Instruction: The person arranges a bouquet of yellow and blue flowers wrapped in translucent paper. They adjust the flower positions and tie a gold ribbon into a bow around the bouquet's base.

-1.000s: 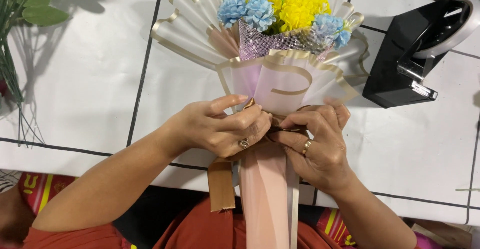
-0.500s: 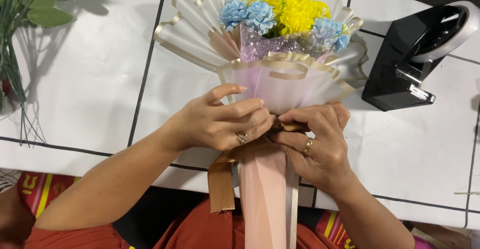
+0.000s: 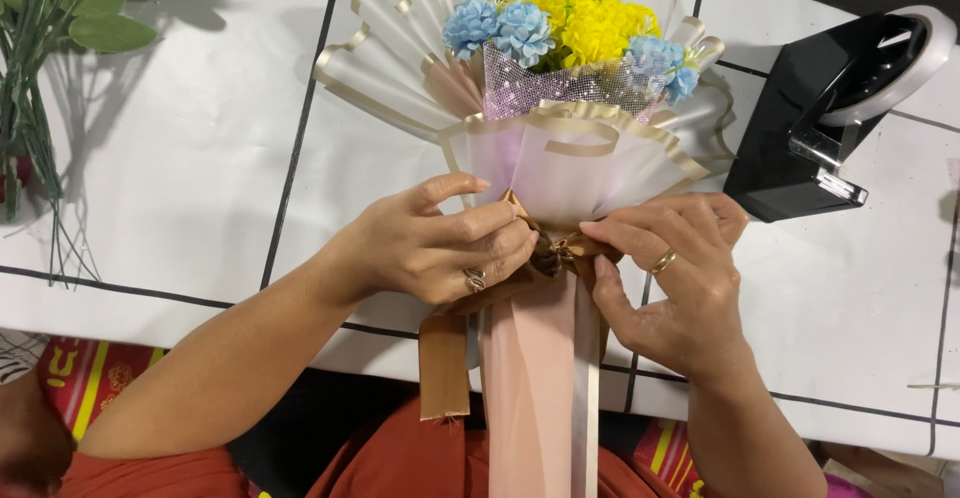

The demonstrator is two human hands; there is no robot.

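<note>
My left hand [image 3: 440, 248] and right hand [image 3: 670, 268] both pinch the brown ribbon [image 3: 445, 358] at the neck of the bouquet [image 3: 560, 108], which lies on the white table [image 3: 180, 158], stems toward me. The ribbon looks soft and slippery, the wrap thin and easily creased. The knot itself is partly hidden by my fingers, so the narrow neck seems the safe hold.

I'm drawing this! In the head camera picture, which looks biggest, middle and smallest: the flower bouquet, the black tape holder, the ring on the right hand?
1. Flower bouquet, biggest by far.
2. Black tape holder, middle.
3. Ring on the right hand, tiny.
</note>
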